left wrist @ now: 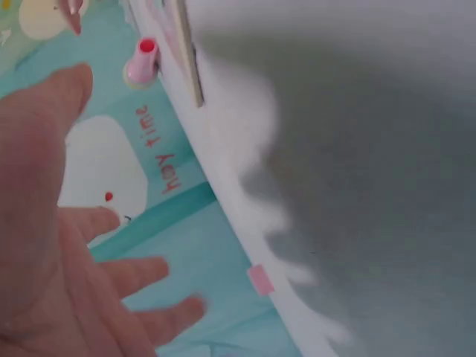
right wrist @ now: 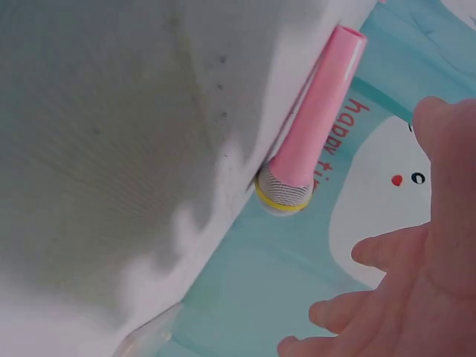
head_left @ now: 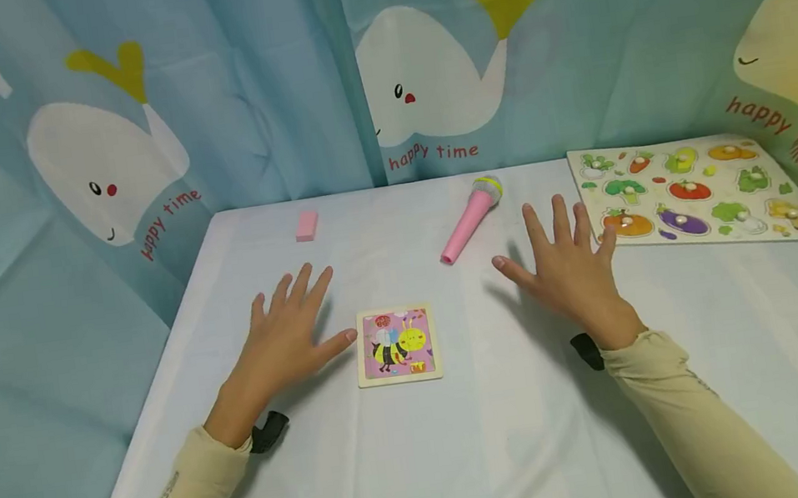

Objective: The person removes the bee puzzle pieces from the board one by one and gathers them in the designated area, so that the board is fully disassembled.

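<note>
Both hands hover over the white table with fingers spread, holding nothing. In the head view the left hand (head_left: 288,338) is just left of a small square bee puzzle (head_left: 398,345) in a wooden frame, its thumb near the puzzle's left edge. The right hand (head_left: 570,273) is between a pink toy microphone (head_left: 467,225) and a board of vegetable pieces (head_left: 687,194). Farther back on the left lies a pink block (head_left: 306,226). The microphone (right wrist: 312,119) also shows large in the right wrist view, apart from the right hand's fingers (right wrist: 379,253).
A blue-green curtain (head_left: 257,91) printed with whales hangs behind the table and down its left side. White cloth covers the table (head_left: 472,458). A dark strap (head_left: 269,432) is on the left wrist, another (head_left: 587,351) on the right.
</note>
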Demonstrator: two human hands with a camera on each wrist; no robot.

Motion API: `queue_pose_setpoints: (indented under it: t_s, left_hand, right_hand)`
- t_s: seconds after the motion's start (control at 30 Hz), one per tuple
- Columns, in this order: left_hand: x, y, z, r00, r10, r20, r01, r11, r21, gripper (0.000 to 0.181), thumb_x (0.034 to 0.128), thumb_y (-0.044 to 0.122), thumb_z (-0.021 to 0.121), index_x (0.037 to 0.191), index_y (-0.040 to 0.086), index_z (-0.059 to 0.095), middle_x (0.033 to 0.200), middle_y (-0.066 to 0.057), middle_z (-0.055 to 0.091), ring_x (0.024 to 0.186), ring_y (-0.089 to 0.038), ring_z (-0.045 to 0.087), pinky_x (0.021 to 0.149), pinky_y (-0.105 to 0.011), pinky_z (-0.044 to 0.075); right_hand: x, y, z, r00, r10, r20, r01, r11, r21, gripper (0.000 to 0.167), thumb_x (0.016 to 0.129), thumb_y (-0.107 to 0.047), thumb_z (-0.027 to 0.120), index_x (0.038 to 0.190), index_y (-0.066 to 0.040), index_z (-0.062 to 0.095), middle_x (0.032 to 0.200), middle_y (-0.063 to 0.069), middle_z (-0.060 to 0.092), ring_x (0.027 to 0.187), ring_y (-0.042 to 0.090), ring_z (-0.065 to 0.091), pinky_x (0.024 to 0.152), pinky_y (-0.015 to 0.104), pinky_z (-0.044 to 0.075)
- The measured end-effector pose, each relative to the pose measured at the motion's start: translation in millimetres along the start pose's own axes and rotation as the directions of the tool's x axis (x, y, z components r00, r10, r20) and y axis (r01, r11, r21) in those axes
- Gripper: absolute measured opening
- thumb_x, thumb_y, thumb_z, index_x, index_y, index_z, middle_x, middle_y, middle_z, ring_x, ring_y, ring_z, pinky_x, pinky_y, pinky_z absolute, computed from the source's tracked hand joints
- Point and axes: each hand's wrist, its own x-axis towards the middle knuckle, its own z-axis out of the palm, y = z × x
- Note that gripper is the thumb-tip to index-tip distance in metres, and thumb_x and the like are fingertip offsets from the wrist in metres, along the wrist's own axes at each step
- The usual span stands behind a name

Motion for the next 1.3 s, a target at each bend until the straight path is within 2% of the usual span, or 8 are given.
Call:
queue_pose_setpoints:
  t_s: [0.13, 0.4, 0.5, 0.6, 0.73, 0.9, 1.1, 1.3]
  left_hand:
    - [-10.4, -0.4, 3.1, 0.998, 0.049, 0.047, -0.049, 0.999, -0.013, 0.097, 0.0965, 0.061, 0.07, 0.17, 0.011, 0.031, 0.171, -0.021, 0.031, 0.152, -0.046, 0.036, 0.115, -0.074, 0.027]
    - [-17.2, 8.0, 7.9, 0.985, 0.114, 0.13, -0.124, 0.99, 0.071, 0.091, 0.0925, 0.068, 0.072, 0.159, 0.009, 0.053, 0.162, -0.018, 0.049, 0.147, -0.043, 0.045, 0.115, -0.069, 0.034]
    - [-16.8, 9.0, 9.6, 0.981, 0.123, 0.152, -0.14, 0.985, 0.101, 0.091, 0.0917, 0.069, 0.073, 0.158, 0.01, 0.053, 0.163, -0.018, 0.047, 0.148, -0.043, 0.044, 0.115, -0.068, 0.034]
    - [-16.4, 8.0, 9.7, 0.98, 0.132, 0.151, -0.15, 0.982, 0.116, 0.091, 0.0911, 0.068, 0.074, 0.158, 0.01, 0.053, 0.164, -0.018, 0.046, 0.148, -0.044, 0.043, 0.115, -0.068, 0.034]
    - [-16.3, 7.4, 9.6, 0.98, 0.13, 0.148, -0.148, 0.983, 0.112, 0.092, 0.0909, 0.067, 0.075, 0.159, 0.01, 0.052, 0.164, -0.017, 0.046, 0.148, -0.044, 0.043, 0.114, -0.068, 0.035]
    - [-16.1, 8.0, 10.7, 0.98, 0.118, 0.16, -0.136, 0.985, 0.104, 0.094, 0.0923, 0.068, 0.073, 0.162, 0.011, 0.048, 0.167, -0.016, 0.042, 0.151, -0.044, 0.039, 0.114, -0.068, 0.035]
    - [-15.3, 9.6, 12.4, 0.976, 0.101, 0.192, -0.124, 0.986, 0.113, 0.095, 0.0945, 0.07, 0.069, 0.166, 0.012, 0.042, 0.17, -0.015, 0.037, 0.154, -0.045, 0.034, 0.115, -0.068, 0.034]
    - [-14.9, 8.2, 16.2, 0.971, 0.081, 0.225, -0.108, 0.988, 0.11, 0.095, 0.096, 0.071, 0.066, 0.168, 0.015, 0.038, 0.173, -0.013, 0.033, 0.156, -0.045, 0.03, 0.116, -0.069, 0.032]
  right_hand:
    - [-0.2, -1.5, -2.1, 1.0, 0.003, 0.018, -0.003, 1.0, -0.001, 0.095, 0.104, -0.065, 0.057, 0.17, -0.005, 0.024, 0.171, 0.036, 0.008, 0.156, 0.059, 0.002, 0.112, 0.085, 0.001]
    - [9.7, -23.6, -8.8, 0.983, -0.053, 0.177, 0.039, 0.996, 0.084, 0.088, 0.109, -0.059, 0.05, 0.168, 0.001, 0.025, 0.166, 0.04, 0.022, 0.152, 0.064, 0.016, 0.113, 0.082, 0.016]
    - [13.2, -35.4, -8.1, 0.972, -0.123, 0.199, 0.101, 0.988, 0.118, 0.082, 0.11, -0.053, 0.054, 0.164, 0.004, 0.033, 0.16, 0.04, 0.037, 0.147, 0.061, 0.033, 0.112, 0.077, 0.029]
    - [16.4, -46.6, -5.9, 0.961, -0.214, 0.175, 0.187, 0.97, 0.159, 0.073, 0.109, -0.045, 0.061, 0.158, 0.007, 0.045, 0.148, 0.036, 0.054, 0.136, 0.057, 0.051, 0.109, 0.071, 0.039]
    - [21.9, -61.6, -1.2, 0.932, -0.328, 0.152, 0.293, 0.932, 0.214, 0.062, 0.106, -0.037, 0.069, 0.149, 0.006, 0.058, 0.133, 0.031, 0.067, 0.123, 0.052, 0.06, 0.105, 0.063, 0.045]
    - [30.5, -82.5, 5.3, 0.861, -0.473, 0.188, 0.436, 0.876, 0.205, 0.058, 0.102, -0.035, 0.076, 0.143, 0.004, 0.064, 0.124, 0.026, 0.071, 0.114, 0.046, 0.062, 0.101, 0.057, 0.049]
    - [41.8, -106.1, 14.5, 0.736, -0.632, 0.244, 0.617, 0.774, 0.142, 0.056, 0.096, -0.035, 0.084, 0.139, -0.002, 0.07, 0.117, 0.02, 0.072, 0.104, 0.037, 0.064, 0.094, 0.049, 0.052]
    - [53.5, -122.4, 15.5, 0.61, -0.715, 0.342, 0.715, 0.683, 0.152, 0.047, 0.095, -0.029, 0.085, 0.136, -0.009, 0.074, 0.122, 0.016, 0.072, 0.109, 0.035, 0.063, 0.094, 0.05, 0.051]
